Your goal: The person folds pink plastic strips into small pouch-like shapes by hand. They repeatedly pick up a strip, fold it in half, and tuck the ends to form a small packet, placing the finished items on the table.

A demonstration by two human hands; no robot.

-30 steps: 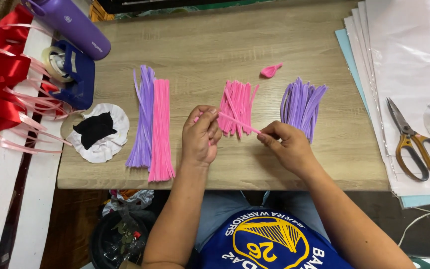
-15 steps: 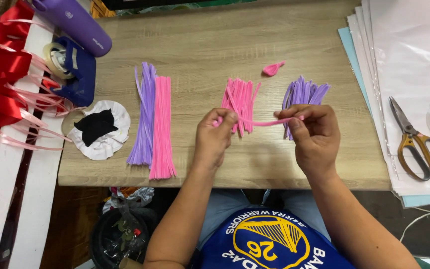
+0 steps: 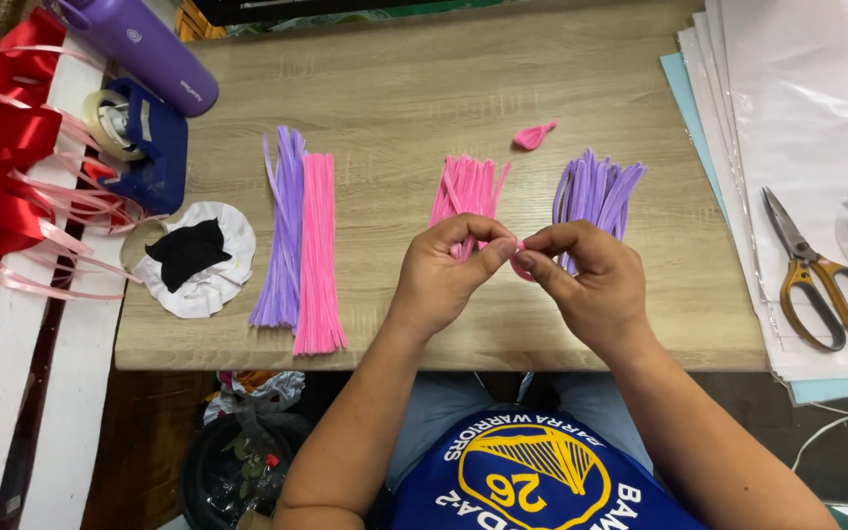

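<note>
A: What are my hands doing?

B: My left hand (image 3: 441,278) and my right hand (image 3: 593,285) meet over the surface (image 3: 404,108). The fingers (image 3: 488,257) on both pinch one small pink piece (image 3: 518,257) between them. It is too bunched up for me to tell which way it points.

A: What lies near?

B: A short pink bundle (image 3: 467,188) and a short purple bundle (image 3: 596,191) lie just behind my hands, long way running away from me. Long purple stems (image 3: 282,226) and long pink stems (image 3: 317,253) lie side by side, touching. No box holds any of them
</note>
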